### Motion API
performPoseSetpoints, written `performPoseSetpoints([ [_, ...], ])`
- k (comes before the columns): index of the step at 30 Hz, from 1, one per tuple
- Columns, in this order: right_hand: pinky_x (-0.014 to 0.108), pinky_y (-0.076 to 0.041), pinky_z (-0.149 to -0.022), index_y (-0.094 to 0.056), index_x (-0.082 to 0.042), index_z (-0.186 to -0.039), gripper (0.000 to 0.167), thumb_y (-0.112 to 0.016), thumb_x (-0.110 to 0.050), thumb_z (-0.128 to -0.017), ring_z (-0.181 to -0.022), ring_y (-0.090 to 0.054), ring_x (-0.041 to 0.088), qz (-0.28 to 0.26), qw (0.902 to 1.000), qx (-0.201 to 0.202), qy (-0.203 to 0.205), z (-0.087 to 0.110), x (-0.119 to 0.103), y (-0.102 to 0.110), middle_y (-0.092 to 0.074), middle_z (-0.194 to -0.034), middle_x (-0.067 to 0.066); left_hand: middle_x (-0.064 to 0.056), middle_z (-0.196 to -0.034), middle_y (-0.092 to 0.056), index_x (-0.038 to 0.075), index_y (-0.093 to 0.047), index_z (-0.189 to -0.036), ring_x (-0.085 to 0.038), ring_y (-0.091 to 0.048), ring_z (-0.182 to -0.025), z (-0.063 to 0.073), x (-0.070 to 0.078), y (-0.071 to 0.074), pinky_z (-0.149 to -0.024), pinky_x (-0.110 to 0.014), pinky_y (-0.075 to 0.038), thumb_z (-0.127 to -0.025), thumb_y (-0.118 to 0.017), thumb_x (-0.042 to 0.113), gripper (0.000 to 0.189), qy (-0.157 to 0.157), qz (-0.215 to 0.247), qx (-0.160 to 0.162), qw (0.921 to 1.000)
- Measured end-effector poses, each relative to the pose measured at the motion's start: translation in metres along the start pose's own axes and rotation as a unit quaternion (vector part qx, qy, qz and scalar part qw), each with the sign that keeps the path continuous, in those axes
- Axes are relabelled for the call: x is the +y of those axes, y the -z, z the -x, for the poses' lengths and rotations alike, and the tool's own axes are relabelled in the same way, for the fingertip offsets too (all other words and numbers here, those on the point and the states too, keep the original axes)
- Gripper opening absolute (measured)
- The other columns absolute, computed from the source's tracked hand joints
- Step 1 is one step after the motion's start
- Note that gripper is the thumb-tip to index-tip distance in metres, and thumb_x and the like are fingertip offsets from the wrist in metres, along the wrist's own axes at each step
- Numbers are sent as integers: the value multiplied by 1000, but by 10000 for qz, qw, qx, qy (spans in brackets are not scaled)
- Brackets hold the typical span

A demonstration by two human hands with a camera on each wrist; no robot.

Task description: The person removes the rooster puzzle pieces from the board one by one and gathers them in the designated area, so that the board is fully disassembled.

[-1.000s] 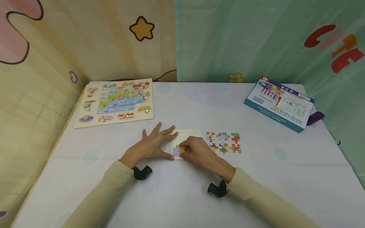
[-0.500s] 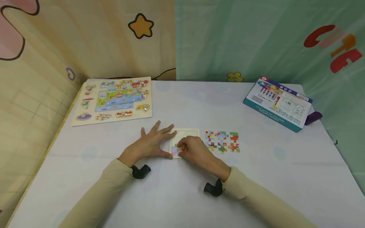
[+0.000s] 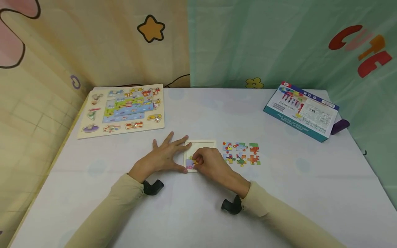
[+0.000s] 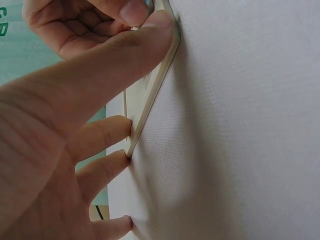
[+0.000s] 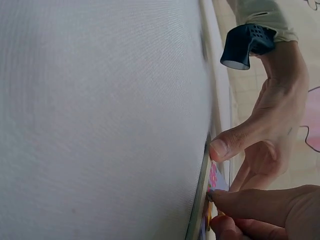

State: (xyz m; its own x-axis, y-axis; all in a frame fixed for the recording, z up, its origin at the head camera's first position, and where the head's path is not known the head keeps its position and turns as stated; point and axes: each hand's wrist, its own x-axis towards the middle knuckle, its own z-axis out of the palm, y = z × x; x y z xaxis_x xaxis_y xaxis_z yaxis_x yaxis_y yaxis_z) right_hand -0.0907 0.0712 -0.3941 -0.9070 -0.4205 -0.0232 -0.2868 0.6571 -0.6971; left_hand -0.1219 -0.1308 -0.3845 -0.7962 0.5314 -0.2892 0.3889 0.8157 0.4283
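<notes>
A small pale puzzle tray (image 3: 203, 141) lies flat on the white table. My left hand (image 3: 162, 157) has its fingers spread, thumb and fingertips against the tray's left side; in the left wrist view the thumb (image 4: 159, 31) presses on a corner. A pink and purple puzzle piece (image 3: 189, 164) sits in the tray's near left corner. Beside it, my right hand (image 3: 214, 166) pinches another jigsaw piece (image 5: 211, 194) low over the tray, between thumb and fingers. Most of that piece is hidden by the fingers.
Several loose jigsaw pieces (image 3: 254, 148) lie in two rows right of the tray. A larger knobbed puzzle board (image 3: 87, 119) lies at the back left. A teal and white box (image 3: 297, 124) stands at the back right, beside a purple object (image 3: 340, 126).
The head view has shifted slightly. My right hand makes only small movements at the tray, still pinching the jigsaw piece; my left hand stays at the tray's left side.
</notes>
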Motion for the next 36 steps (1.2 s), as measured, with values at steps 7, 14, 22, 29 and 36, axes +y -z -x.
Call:
performPoseSetpoints([
  [7,20,-51,-63,-71,-5,-87,6,-75,-2,-84,-67,-61,6,-270,9993,228,112,3,3,-1,-67,-75,-2,4,-162,-22,24,-46,-148,-41,2,-148,-1,1,-1,-96,-84,-1,-70,-85,51,91,35,-1,5,10000],
  [14,22,-53,-64,-74,-7,-87,3,-74,-5,-85,-69,-65,4,-896,9953,369,-65,7,6,2,-71,-78,-4,5,-162,-21,24,-45,-149,-41,3,-148,1,1,-2,-97,-84,0,-70,-84,52,92,42,59,-34,10000],
  [22,25,-53,-63,-74,-8,-88,4,-75,-8,-85,-69,-65,6,-1063,9918,498,-500,25,20,19,-71,-79,-4,3,-162,-22,23,-45,-149,-42,2,-148,-2,2,-2,-96,-84,-2,-69,-85,52,94,6,-62,-16,10000],
  [29,25,-53,-65,-74,-11,-88,5,-77,-9,-84,-69,-65,8,-898,9910,544,-831,50,40,33,-70,-80,-6,3,-162,-22,22,-45,-149,-42,2,-148,-3,2,-2,-96,-84,-1,-69,-85,51,94,-23,-69,-14,10000],
  [36,25,-52,-65,-74,-12,-88,6,-77,-9,-84,-70,-64,8,-687,9907,637,-986,70,55,45,-70,-80,-6,3,-162,-21,22,-44,-149,-41,3,-148,-1,0,-1,-97,-84,1,-69,-85,50,95,20,4,-34,10000],
])
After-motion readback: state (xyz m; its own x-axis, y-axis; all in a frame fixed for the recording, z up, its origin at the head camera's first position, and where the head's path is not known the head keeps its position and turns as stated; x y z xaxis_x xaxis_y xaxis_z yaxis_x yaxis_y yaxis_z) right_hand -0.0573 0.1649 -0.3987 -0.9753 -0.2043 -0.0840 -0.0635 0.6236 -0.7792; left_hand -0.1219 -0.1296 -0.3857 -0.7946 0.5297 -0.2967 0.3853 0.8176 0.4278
